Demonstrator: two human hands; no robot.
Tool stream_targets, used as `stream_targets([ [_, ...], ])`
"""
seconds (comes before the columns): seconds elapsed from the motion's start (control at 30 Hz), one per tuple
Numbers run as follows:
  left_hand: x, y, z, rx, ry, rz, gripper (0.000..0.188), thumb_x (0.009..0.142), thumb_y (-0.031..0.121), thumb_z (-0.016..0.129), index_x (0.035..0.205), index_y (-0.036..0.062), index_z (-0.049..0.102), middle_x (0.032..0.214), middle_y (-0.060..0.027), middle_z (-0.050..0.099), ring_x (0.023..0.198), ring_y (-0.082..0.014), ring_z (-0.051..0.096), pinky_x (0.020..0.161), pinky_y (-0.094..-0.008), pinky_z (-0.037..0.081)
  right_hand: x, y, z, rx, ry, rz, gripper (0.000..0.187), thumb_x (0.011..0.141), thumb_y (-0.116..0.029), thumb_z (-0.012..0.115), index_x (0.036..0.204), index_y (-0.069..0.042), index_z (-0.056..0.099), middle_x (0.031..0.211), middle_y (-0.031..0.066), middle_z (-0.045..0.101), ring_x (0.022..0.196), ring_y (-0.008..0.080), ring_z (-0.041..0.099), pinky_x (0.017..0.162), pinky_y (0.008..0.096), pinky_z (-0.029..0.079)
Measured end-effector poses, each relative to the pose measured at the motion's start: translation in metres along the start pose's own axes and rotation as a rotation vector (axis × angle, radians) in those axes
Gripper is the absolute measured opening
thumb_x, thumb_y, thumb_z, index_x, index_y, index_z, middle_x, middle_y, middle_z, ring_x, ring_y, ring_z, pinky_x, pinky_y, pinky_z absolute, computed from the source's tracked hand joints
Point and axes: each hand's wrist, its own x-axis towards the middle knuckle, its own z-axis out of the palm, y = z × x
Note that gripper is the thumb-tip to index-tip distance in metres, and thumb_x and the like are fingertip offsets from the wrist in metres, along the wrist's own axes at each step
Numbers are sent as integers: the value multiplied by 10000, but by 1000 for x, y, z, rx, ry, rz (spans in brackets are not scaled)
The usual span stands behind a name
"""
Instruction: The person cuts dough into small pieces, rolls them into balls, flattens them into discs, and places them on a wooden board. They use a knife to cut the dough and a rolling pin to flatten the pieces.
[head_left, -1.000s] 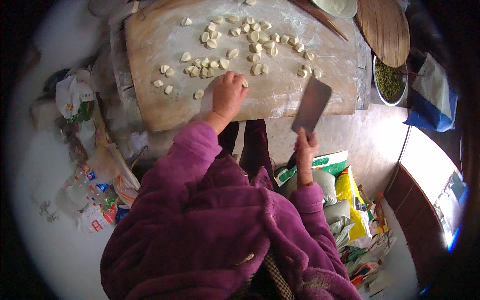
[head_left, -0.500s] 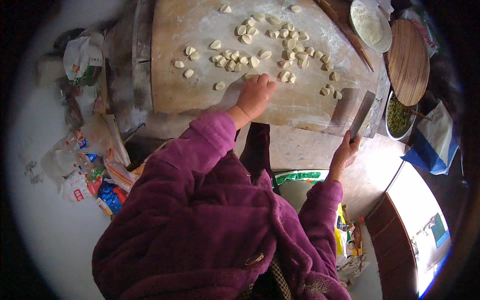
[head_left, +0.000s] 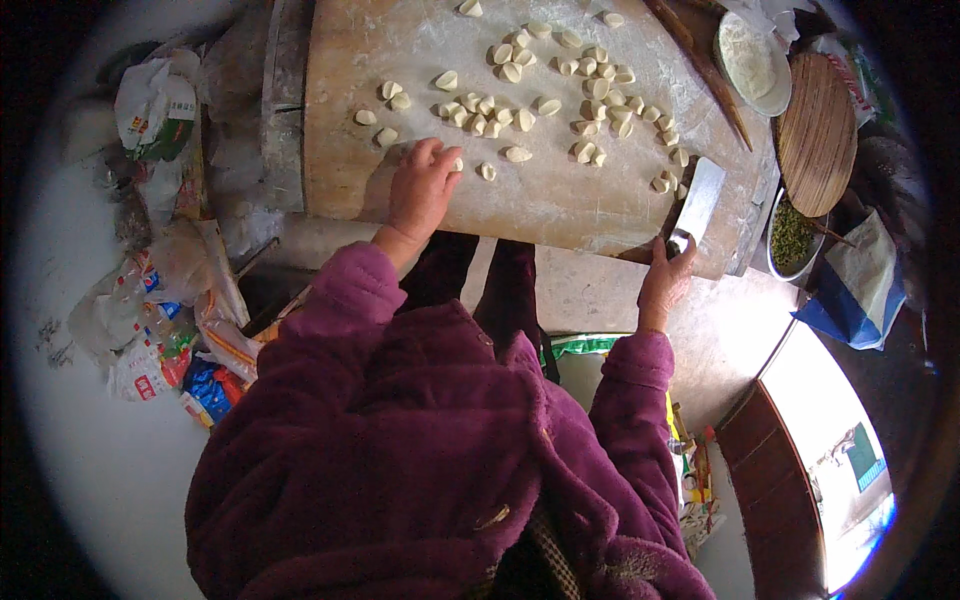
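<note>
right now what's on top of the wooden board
Many small dough pieces and a long wooden stick lie on the floured wooden board. The left hand and the cleaver cover patches of it; what is beneath them can't be seen.

The place is assessed as a kitchen, apparently in a home. A wooden counter [head_left: 560, 212] is dusted with white powder and strewn with small dough pieces [head_left: 517, 154]. 1 cleaver [head_left: 702, 192] and 1 long, tapered wooden rod [head_left: 704, 70] are noted toward its right side. Also at right, 2 bowls are found: a flour bowl [head_left: 779, 95] and a bowl of chopped greens [head_left: 786, 274]. A round slatted tray [head_left: 815, 130] is placed between them. A domestic character is suggested by plastic packaging [head_left: 140, 375] heaped at left and a blue-and-white bag [head_left: 858, 275] kept beside the food.
</note>
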Motion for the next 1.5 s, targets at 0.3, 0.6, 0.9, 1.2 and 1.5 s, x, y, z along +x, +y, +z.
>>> stream_targets([
  [0.3, 7, 10, 5, -239, -88, 60, 220, 808, 79, 684, 1023, 81, 639, 973, -106, 581, 867, -320, 595, 755, -402, 495, 5, -11, -5, 56, -88, 17, 634, 848, -316, 674, 1380, -66, 437, 1243, 229, 567, 1113, 411, 570, 910, 475, 459],
  [0.6, 10, 21, 27, -176, -71, 130, 219, 786, 117, 709, 986, 75, 629, 968, -100, 583, 874, -320, 584, 750, -399, 484, 3, -9, 0, -2, -28, -43, 644, 846, -318, 672, 1381, -60, 422, 1161, 243, 584, 1060, 422, 587, 868, 493, 473],
  [0.9, 6, 20, 28, -174, -124, -3, 225, 742, 125, 748, 926, 88, 625, 896, -102, 558, 851, -322, 580, 728, -427, 481, 2, -9, -4, 28, -47, -28, 642, 844, -306, 680, 1377, -59, 421, 1165, 246, 577, 1064, 418, 582, 872, 491, 474],
  [1.2, -1, 15, 11, 4, -90, -7, 426, 750, 117, 743, 1140, 99, 574, 1129, -125, 546, 1037, -338, 541, 877, -425, 446, 3, 4, 0, 142, 30, -45, 619, 826, -268, 698, 1375, -129, 447, 1147, 186, 599, 1030, 383, 597, 839, 480, 483],
  [1.5, -11, 24, 34, 112, 57, 225, 448, 863, 101, 598, 1301, 37, 530, 1381, -132, 471, 1281, -304, 449, 1060, -441, 362, 30, 12, -12, -201, 116, -183, 529, 851, -343, 682, 1303, -113, 534, 973, 196, 568, 912, 395, 584, 765, 483, 476],
])
